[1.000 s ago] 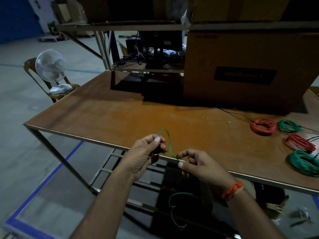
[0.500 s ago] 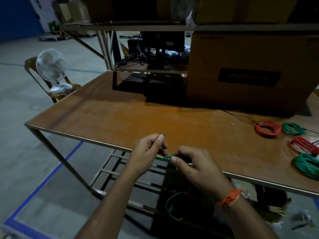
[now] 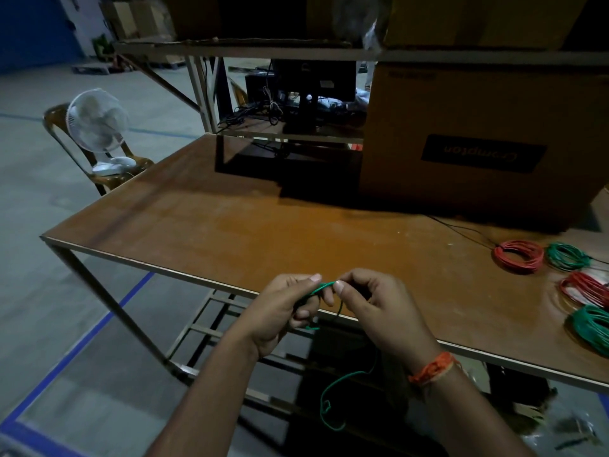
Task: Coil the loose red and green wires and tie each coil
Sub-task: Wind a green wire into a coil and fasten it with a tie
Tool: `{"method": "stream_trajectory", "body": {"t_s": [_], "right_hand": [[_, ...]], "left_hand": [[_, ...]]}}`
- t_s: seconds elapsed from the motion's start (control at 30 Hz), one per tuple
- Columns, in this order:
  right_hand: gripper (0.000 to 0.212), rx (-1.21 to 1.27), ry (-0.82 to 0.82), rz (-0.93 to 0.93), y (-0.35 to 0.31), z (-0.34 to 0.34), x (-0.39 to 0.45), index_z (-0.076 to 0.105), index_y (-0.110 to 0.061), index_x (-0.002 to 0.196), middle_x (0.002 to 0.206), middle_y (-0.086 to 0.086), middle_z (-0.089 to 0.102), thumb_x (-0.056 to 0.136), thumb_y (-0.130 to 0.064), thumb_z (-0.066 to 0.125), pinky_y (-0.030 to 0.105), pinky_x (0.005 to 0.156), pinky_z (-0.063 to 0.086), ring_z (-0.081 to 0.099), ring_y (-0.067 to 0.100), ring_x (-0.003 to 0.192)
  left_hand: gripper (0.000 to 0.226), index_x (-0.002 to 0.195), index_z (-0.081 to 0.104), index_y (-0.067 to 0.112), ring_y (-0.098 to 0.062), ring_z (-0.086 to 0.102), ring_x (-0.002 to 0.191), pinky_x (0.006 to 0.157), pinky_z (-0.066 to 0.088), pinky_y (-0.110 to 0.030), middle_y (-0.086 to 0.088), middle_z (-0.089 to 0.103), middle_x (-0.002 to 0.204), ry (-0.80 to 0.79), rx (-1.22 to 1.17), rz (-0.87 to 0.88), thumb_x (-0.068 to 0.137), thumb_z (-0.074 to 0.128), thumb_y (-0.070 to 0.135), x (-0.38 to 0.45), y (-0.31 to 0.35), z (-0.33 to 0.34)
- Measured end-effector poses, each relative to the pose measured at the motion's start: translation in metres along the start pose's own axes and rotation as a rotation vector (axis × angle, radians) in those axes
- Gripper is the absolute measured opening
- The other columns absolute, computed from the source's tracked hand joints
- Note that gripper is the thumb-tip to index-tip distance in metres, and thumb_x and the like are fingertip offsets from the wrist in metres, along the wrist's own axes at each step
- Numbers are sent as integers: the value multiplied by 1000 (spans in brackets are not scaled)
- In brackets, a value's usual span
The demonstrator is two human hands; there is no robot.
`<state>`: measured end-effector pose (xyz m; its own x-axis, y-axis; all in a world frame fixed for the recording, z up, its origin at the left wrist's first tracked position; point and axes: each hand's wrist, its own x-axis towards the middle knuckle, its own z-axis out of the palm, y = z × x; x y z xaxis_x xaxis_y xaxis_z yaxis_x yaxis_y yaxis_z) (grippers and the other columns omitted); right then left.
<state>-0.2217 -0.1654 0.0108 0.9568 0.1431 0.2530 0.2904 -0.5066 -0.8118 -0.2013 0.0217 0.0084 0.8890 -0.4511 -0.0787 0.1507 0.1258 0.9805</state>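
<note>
green wire pinched between two hands at the table's near edge

green wire (image 3: 321, 287), thin and glossy, runs in a short bright stretch between both hands just above the front lip of the table (image 3: 230, 225). the left hand (image 3: 283, 311) has its fingers curled round the wire, thumb tip pressed down on it; a small green bend shows under its lower fingers. the right hand (image 3: 379, 308) pinches the same wire between thumb and forefinger, its other fingers curled in, and the two thumbs sit almost touching. an orange thread band (image 3: 431, 369) circles the right wrist.

below the hands the wire drops past the table edge into shadow, then shows again as a loose hanging curl with a kinked end, dangling in front of the metal frame under the table.

on the brown tabletop, far to the right and well apart from the hands, lie wound coils: a red coil (image 3: 518, 255) with a green coil (image 3: 567, 256) just beside it, and nearer the front edge a second red coil (image 3: 585, 289) and a second green coil (image 3: 591, 328), close together at the picture's right border.

a large cardboard box (image 3: 478, 143) stands at the back right of the table. the wide stretch of tabletop between the hands and the box lies bare. the left corner of the table juts out over open floor, where a blue tape line (image 3: 82, 341) runs; a white fan (image 3: 97, 125) rests on a chair beyond it.
</note>
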Motion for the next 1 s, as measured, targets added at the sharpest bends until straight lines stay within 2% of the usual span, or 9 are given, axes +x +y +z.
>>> {"method": "stream_trajectory", "body": {"t_s": [0.13, 0.27, 0.37, 0.43, 0.53, 0.6, 0.67, 0.77, 1.0], "right_hand": [[28, 36, -7, 17, 4, 1, 11, 62, -20, 76, 66, 12, 58, 101, -32, 58, 40, 59, 42, 49, 17, 59], [33, 111, -63, 54, 11, 6, 19, 60, -18, 80, 75, 12, 67, 99, -43, 49, 53, 72, 52, 65, 33, 74], [32, 87, -45, 61, 14, 8, 23, 59, -17, 78, 70, 4, 64, 102, -37, 52, 43, 68, 50, 59, 21, 68], [30, 70, -33, 66, 14, 8, 24, 58, -19, 76, 65, -5, 52, 104, -29, 54, 34, 60, 40, 45, 8, 61], [31, 82, -41, 72, 10, 9, 29, 56, -24, 75, 64, -5, 50, 105, -30, 52, 29, 57, 35, 42, 5, 61], [32, 74, -44, 66, 8, 9, 32, 56, -20, 77, 69, 8, 55, 106, -32, 50, 38, 61, 39, 46, 9, 64], [35, 62, -42, 65, 7, 9, 35, 55, -18, 76, 68, 5, 53, 107, -33, 46, 41, 62, 40, 46, 11, 64], [38, 16, -39, 54, 6, 8, 38, 49, -19, 72, 64, -8, 46, 108, -32, 45, 35, 59, 34, 41, 6, 59], [36, -178, -81, -17, 10, -6, 42, 50, -18, 74, 62, -8, 42, 108, -30, 45, 23, 55, 29, 43, 6, 61]], "left_hand": [[32, 91, 67, 3, -14, 50, 62, 64, 43, -26, -7, 53, 67, -58, -154, -16, 98, 50, 29, 1, -3, 0], [31, 95, 68, 6, -19, 59, 74, 75, 49, -30, -10, 61, 80, -58, -227, -22, 101, 50, 30, 2, -7, -2], [31, 95, 69, 7, -13, 58, 67, 64, 47, -21, -7, 61, 79, -5, -252, -34, 104, 48, 28, 5, -8, 0], [30, 96, 67, 5, -6, 49, 55, 51, 38, -15, -4, 57, 75, 27, -266, -31, 104, 48, 26, 7, -5, 1], [28, 97, 63, 1, -1, 32, 45, 41, 25, -13, -1, 48, 68, 50, -306, -29, 103, 48, 24, 12, 0, 2], [28, 96, 62, 1, 0, 27, 43, 39, 21, -13, 1, 44, 64, 72, -292, -40, 103, 48, 24, 15, 3, 2], [29, 94, 62, 2, -1, 25, 43, 39, 19, -14, 2, 40, 62, 81, -285, -55, 105, 46, 24, 17, 5, 3], [29, 94, 64, 1, -3, 25, 45, 41, 18, -15, 1, 38, 60, 69, -312, -105, 103, 46, 22, 20, 7, 4], [25, 95, 58, 5, -6, 25, 49, 43, 21, -16, 2, 34, 63, 33, -224, -159, 106, 38, 14, 27, 10, 11]]}}
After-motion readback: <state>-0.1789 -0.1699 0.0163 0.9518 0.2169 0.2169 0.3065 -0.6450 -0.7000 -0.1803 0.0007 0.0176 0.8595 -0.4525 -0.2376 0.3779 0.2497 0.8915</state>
